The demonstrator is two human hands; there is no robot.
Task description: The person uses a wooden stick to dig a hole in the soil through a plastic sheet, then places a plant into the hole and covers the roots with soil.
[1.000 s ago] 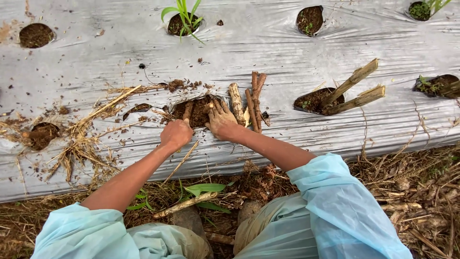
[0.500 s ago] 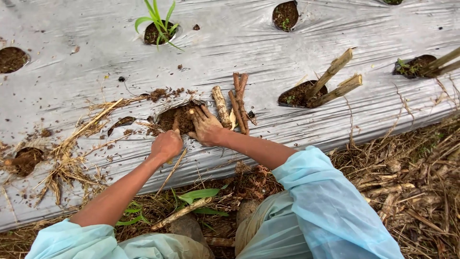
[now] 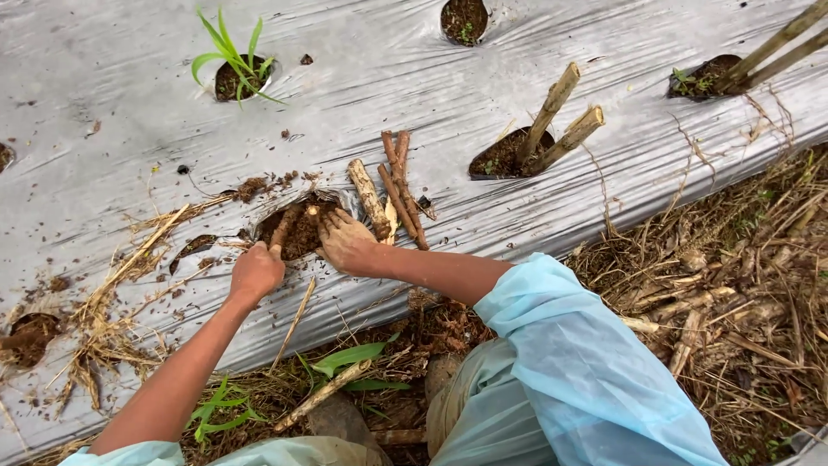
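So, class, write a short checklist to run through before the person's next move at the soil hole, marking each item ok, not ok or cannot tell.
1. Left hand grips a stick standing in the soil hole: ok.
2. Right hand lies flat on the soil: ok.
3. Spare sticks lie on the plastic sheet beside the right hand: ok.
4. Stick set deep enough: cannot tell.
5. Sheet around the hole free of litter: not ok, dry straw and soil crumbs lie there.

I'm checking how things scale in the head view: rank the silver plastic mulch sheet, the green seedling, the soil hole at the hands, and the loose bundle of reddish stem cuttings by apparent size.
1. Silver plastic mulch sheet
2. Reddish stem cuttings
3. Green seedling and soil hole: look alike, unranked.
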